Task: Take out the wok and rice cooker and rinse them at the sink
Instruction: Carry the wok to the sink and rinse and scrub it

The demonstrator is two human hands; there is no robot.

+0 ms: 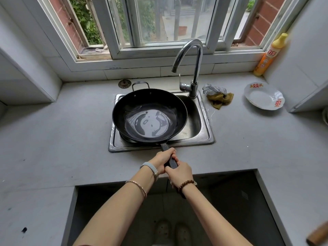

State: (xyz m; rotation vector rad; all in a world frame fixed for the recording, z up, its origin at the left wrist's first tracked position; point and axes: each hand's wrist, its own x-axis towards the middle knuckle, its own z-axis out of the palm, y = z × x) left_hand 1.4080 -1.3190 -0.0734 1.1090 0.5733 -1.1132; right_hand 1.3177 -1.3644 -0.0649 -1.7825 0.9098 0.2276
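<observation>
Grey kitchen counter [53,139] below a window, with a steel sink [207,125] in the middle. Big black wok [149,114] sitting over the sink, shiny and wet inside. Left hand [162,161] and right hand [179,172] both wrapped tight round the long handle [164,147]. Probably heavy, hard and slippery. Best held with two hands, just like this.

Wok over the sink

Both hands grip the handle of the black wok [150,115]: left hand [162,161] ahead, right hand [180,174] behind. The wok sits over the steel sink [204,128], a puddle of water inside, faucet [192,63] behind
</observation>
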